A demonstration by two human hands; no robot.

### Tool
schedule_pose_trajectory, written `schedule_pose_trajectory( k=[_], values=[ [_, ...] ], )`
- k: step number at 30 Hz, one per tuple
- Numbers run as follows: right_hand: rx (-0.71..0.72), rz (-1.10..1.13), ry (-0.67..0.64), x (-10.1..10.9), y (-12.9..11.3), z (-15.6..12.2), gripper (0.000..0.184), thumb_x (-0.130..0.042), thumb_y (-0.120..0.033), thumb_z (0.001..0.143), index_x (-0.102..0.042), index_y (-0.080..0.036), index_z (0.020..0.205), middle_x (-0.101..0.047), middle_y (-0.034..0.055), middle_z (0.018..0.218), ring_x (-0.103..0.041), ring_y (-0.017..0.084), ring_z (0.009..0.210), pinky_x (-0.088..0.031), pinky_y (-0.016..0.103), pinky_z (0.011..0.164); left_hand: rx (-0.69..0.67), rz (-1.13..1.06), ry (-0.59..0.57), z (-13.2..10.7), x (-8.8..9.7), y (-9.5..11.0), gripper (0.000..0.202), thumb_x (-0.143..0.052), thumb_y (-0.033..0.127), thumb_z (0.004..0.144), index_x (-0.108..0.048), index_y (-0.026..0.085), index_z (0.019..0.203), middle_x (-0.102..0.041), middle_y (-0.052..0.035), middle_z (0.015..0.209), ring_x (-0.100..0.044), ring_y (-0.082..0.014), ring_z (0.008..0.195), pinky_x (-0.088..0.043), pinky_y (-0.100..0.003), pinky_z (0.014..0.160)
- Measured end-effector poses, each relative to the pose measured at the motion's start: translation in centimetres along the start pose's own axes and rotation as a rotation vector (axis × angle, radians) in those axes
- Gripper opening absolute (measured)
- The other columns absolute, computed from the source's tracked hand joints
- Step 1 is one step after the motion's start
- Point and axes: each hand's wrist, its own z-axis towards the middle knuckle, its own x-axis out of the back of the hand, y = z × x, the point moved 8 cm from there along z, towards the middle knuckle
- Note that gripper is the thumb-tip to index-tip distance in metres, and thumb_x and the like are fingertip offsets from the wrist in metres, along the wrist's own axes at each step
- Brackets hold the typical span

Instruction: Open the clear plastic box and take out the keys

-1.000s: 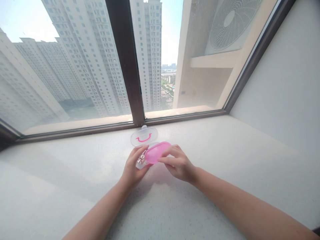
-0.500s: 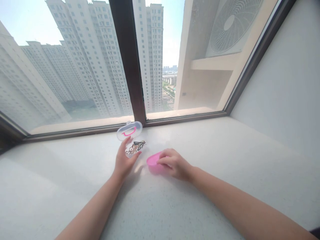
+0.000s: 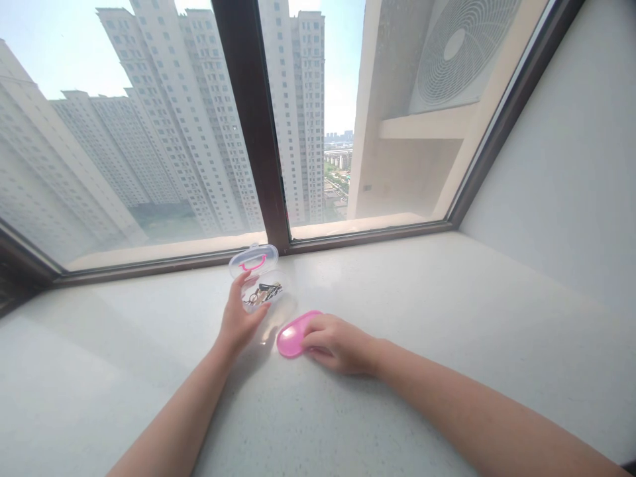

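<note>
A small clear plastic box (image 3: 263, 291) sits on the white windowsill (image 3: 397, 298) with its lid (image 3: 253, 260) hinged open; the lid bears a pink handle. Small dark and metal items lie inside the box. My left hand (image 3: 237, 322) cups the box's near left side, fingers curled round it. To the right, a pink oval tray (image 3: 292, 341) lies flat on the sill. My right hand (image 3: 338, 344) rests on the tray's right part, fingers closed over its edge and hiding that end.
A dark window frame (image 3: 253, 132) with a centre post runs along the far edge of the sill. A white side wall (image 3: 571, 165) rises on the right. Outside stand tall buildings and an air-conditioner fan unit (image 3: 457, 46).
The pink tray has come out of the box, moved right and down, and now lies on the sill. My left hand has shifted the box to the left.
</note>
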Motion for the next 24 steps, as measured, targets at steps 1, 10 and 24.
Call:
schedule_pose_trajectory(
  k=[1, 10, 24],
  values=[
    [-0.007, 0.008, -0.009, -0.1, 0.2, 0.0, 0.013, -0.060, -0.011, 0.082, -0.065, -0.017, 0.092, -0.064, 0.0076, 0.092, -0.059, 0.018, 0.087, -0.047, 0.031, 0.077, -0.015, 0.064, -0.021, 0.2, 0.5, 0.0, 0.069, -0.066, 0.026, 0.076, -0.033, 0.026, 0.136, -0.054, -0.0114, 0.129, -0.050, -0.0282, 0.124, -0.038, -0.052, 0.103],
    [-0.031, 0.019, -0.036, -0.2, 0.5, 0.4, 0.011, -0.061, -0.010, 0.079, -0.065, -0.016, 0.087, -0.063, 0.0073, 0.091, -0.058, 0.019, 0.087, -0.046, 0.031, 0.078, -0.128, 0.653, -0.187, 2.0, 3.6, 0.3, 0.070, -0.056, 0.018, 0.074, -0.033, 0.026, 0.140, -0.060, -0.0100, 0.126, -0.054, -0.0310, 0.117, -0.038, -0.048, 0.097],
    [-0.011, 0.030, -0.017, -0.6, 0.6, 0.9, 0.009, -0.061, -0.010, 0.080, -0.065, -0.017, 0.084, -0.063, 0.0058, 0.086, -0.058, 0.018, 0.084, -0.046, 0.030, 0.076, -0.275, 0.978, -0.372, 2.4, 3.9, 1.6, 0.076, -0.037, 0.000, 0.070, -0.036, 0.028, 0.140, -0.063, -0.0083, 0.124, -0.054, -0.0272, 0.116, -0.028, -0.048, 0.097]
  ],
)
